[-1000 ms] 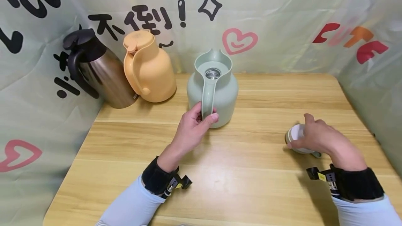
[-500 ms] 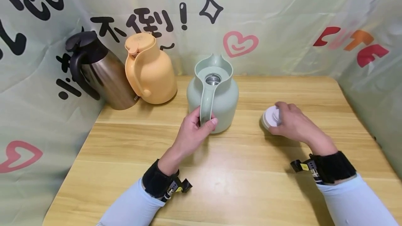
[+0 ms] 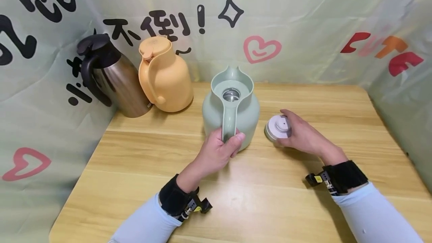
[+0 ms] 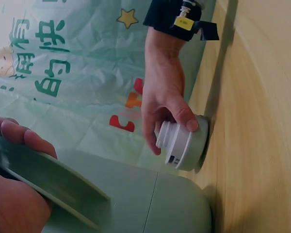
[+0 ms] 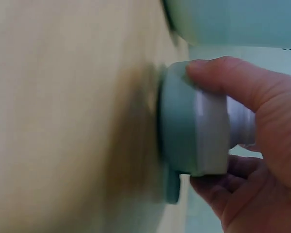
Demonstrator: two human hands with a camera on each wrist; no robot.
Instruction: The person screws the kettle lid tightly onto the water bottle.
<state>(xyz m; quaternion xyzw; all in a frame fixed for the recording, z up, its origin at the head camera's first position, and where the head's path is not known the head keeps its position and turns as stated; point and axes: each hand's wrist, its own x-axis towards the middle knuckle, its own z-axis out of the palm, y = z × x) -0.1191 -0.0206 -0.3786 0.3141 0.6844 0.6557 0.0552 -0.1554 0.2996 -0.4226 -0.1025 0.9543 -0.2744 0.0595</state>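
Observation:
A pale green thermos jug (image 3: 248, 113) stands lidless on the wooden table, its round metal mouth (image 3: 231, 94) facing up. My left hand (image 3: 217, 151) grips the lower part of its handle (image 3: 230, 121); the left wrist view shows the fingers wrapped round that handle (image 4: 72, 182). To the right of the jug, my right hand (image 3: 305, 132) holds the jug's lid (image 3: 277, 127) by its sides, thumb on one side and fingers on the other. The lid is upside down, white threaded underside up, its green top (image 5: 177, 121) close over the tabletop. A small green tab (image 5: 173, 187) juts from its edge.
An orange thermos jug (image 3: 168, 81) and a brown steel one with a black top (image 3: 118, 81) stand together at the back left. A printed cloth (image 3: 303, 18) hangs behind and along both sides of the wooden table (image 3: 256, 198).
My right hand has brought the lid leftward across the table, from the far right to close beside the green jug. The left hand has kept its grip on the handle.

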